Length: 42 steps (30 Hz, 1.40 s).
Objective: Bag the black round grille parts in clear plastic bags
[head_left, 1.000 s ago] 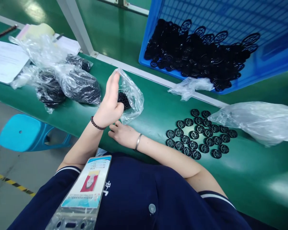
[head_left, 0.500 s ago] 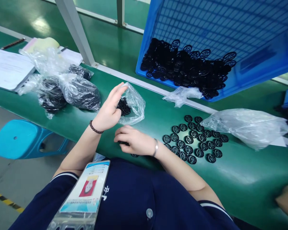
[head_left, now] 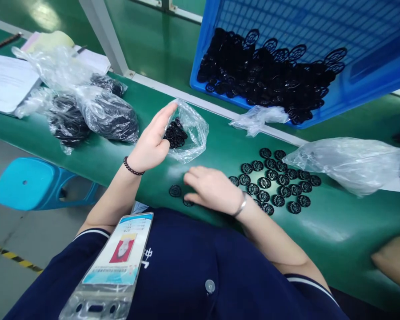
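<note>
My left hand point(head_left: 153, 142) grips the near-left rim of a clear plastic bag point(head_left: 195, 133), whose mouth stands open. Inside the bag lie black round parts point(head_left: 176, 134). My right hand point(head_left: 211, 189) is over the green table, blurred, fingers partly curled. Beside its fingertips a black disc point(head_left: 175, 190) lies flat, and another point(head_left: 188, 202) is partly hidden under the hand. Further right, several black discs point(head_left: 264, 182) are spread over the table.
A blue crate point(head_left: 196, 66) heaped with black parts stands behind the table. Filled plastic bags point(head_left: 108, 115) and papers point(head_left: 10, 82) are at left. A large clear bag point(head_left: 350, 164) lies at right. A person's arm point(head_left: 395, 262) shows at the right edge.
My right hand has moved right, away from the bag, and a disc that was under it now shows on the table. The bag's mouth looks wider. The view has shifted slightly.
</note>
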Each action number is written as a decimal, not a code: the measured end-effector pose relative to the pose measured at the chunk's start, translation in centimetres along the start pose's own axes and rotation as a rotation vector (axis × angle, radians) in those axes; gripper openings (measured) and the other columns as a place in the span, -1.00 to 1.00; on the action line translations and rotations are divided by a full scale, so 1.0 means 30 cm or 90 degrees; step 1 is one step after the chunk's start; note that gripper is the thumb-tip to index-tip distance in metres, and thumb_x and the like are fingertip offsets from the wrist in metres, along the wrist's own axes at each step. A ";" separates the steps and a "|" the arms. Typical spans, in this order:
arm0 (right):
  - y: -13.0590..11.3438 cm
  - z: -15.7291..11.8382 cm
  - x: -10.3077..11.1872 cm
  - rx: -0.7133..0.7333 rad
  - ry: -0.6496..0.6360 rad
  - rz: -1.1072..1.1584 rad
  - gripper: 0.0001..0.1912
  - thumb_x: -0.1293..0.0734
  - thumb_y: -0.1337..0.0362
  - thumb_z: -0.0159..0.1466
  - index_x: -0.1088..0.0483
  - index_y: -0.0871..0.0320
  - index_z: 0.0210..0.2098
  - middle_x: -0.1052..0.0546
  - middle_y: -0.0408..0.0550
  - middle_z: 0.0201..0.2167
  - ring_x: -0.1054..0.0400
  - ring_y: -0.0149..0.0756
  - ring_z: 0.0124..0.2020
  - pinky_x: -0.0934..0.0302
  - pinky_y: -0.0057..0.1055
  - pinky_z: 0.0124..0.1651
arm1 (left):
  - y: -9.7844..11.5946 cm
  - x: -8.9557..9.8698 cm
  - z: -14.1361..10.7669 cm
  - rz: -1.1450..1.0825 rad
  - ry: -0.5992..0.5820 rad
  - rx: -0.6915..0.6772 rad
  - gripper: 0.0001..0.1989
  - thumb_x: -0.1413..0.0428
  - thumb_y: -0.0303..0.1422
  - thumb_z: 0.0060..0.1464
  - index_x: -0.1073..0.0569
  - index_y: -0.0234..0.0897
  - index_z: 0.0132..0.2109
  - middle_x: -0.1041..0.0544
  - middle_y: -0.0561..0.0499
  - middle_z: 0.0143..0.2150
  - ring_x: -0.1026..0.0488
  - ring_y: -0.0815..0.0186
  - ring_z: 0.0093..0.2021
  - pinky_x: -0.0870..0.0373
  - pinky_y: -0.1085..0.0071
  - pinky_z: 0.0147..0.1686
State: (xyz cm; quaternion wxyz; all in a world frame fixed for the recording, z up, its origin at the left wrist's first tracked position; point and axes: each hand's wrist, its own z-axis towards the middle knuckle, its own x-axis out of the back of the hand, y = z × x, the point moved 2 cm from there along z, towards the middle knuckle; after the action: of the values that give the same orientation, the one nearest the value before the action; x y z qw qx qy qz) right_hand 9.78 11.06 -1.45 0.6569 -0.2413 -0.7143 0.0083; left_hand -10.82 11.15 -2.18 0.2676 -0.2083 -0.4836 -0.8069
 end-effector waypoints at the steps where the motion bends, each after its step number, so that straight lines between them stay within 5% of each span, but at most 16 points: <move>1: -0.018 -0.020 -0.034 0.001 -0.068 -0.019 -0.64 -0.46 0.15 0.16 -0.35 0.20 -0.16 -0.44 0.06 -0.20 -0.34 -0.14 -0.18 -0.29 -0.28 -0.22 | 0.000 -0.002 0.002 -0.003 0.000 0.007 -0.42 0.01 -0.26 0.20 -0.12 -0.10 0.35 -0.17 0.04 0.39 -0.05 0.05 0.40 0.08 0.12 0.41; 4: -0.038 -0.049 -0.110 -0.006 -0.160 -0.030 -0.55 -0.49 0.19 0.11 -0.33 0.21 -0.08 -0.43 0.05 -0.18 -0.33 -0.14 -0.16 -0.27 -0.32 -0.23 | 0.008 -0.011 0.011 -0.012 -0.002 0.021 -0.44 0.01 -0.20 0.22 -0.14 -0.10 0.33 -0.19 0.04 0.38 -0.03 0.03 0.41 0.10 0.09 0.41; 9: -0.045 -0.011 -0.112 -0.001 -0.123 0.002 -0.55 -0.34 0.26 0.25 -0.27 0.14 0.12 -0.39 0.09 -0.09 -0.33 -0.15 -0.15 -0.26 -0.34 -0.27 | 0.029 -0.011 0.013 -0.001 0.001 0.016 -0.45 0.02 -0.20 0.23 -0.14 -0.09 0.33 -0.19 0.05 0.38 -0.04 0.05 0.41 0.08 0.10 0.41; 18: -0.067 0.082 -0.100 0.004 -0.182 -0.002 -0.69 -0.25 0.34 0.25 -0.35 0.16 0.00 -0.37 0.10 -0.10 -0.37 -0.30 -0.38 -0.24 -0.38 -0.38 | 0.029 0.001 -0.011 0.047 0.002 -0.013 -0.41 0.06 -0.35 0.21 -0.07 -0.14 0.36 -0.14 0.01 0.41 -0.06 0.12 0.40 0.04 0.16 0.40; 20: -0.043 0.069 -0.045 0.013 -0.114 0.027 -0.70 -0.27 0.30 0.25 -0.36 0.15 -0.01 -0.37 0.07 -0.12 -0.35 -0.33 -0.39 -0.27 -0.37 -0.34 | 0.024 0.002 -0.012 0.051 -0.002 -0.012 -0.40 0.06 -0.36 0.20 -0.06 -0.15 0.37 -0.13 0.00 0.41 -0.05 0.13 0.40 0.04 0.17 0.40; 25: 0.059 0.063 0.126 -0.043 0.238 0.085 -0.62 -0.24 0.26 0.30 -0.27 0.14 0.11 -0.34 0.08 0.00 -0.35 -0.22 -0.14 -0.33 -0.30 -0.15 | 0.029 -0.005 -0.004 0.043 -0.021 -0.023 -0.37 0.05 -0.36 0.19 -0.03 -0.14 0.38 -0.10 0.00 0.42 -0.03 0.11 0.41 0.05 0.15 0.41; 27: 0.110 0.048 0.165 -0.094 0.286 0.052 -0.58 -0.25 0.22 0.31 -0.23 0.15 0.13 -0.34 0.10 0.03 -0.33 -0.18 -0.09 -0.32 -0.28 -0.14 | 0.038 -0.003 -0.003 0.031 -0.028 -0.021 -0.36 0.04 -0.34 0.18 -0.02 -0.14 0.39 -0.08 0.00 0.43 -0.02 0.08 0.42 0.08 0.12 0.41; 31: 0.199 -0.064 0.166 -0.267 0.177 -0.051 -0.75 -0.29 0.15 0.31 -0.33 0.15 -0.10 -0.46 0.05 -0.16 -0.36 -0.17 -0.17 -0.25 -0.33 -0.23 | 0.045 0.012 -0.009 0.003 -0.017 0.004 -0.35 -0.01 -0.29 0.18 -0.05 -0.11 0.38 -0.09 0.05 0.42 0.00 0.04 0.42 0.13 0.10 0.42; 37: 0.247 -0.235 0.007 -0.514 -0.136 -0.115 -0.63 -0.42 0.04 0.18 -0.35 0.15 -0.18 -0.53 0.08 -0.27 -0.40 -0.08 -0.20 -0.19 -0.36 -0.35 | 0.044 -0.014 0.008 -0.043 -0.022 0.019 -0.35 -0.06 -0.24 0.17 -0.09 -0.07 0.36 -0.13 0.11 0.41 0.00 -0.02 0.41 0.14 0.06 0.43; 42: 0.230 -0.288 -0.029 -0.479 -0.070 -0.078 -0.64 -0.35 0.21 0.23 -0.35 0.17 -0.01 -0.47 0.10 -0.16 -0.39 -0.09 -0.14 -0.26 -0.34 -0.27 | 0.047 -0.037 0.023 -0.089 -0.047 -0.014 -0.36 -0.09 -0.20 0.19 -0.08 0.02 0.36 -0.10 0.26 0.41 0.03 -0.01 0.42 0.21 0.08 0.46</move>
State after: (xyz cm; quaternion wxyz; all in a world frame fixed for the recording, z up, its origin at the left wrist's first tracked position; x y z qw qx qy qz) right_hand 20.23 14.21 -3.35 0.4824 -0.4217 -0.7145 -0.2811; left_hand -9.03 11.47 -1.58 0.1901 -0.2068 -0.4975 -0.8207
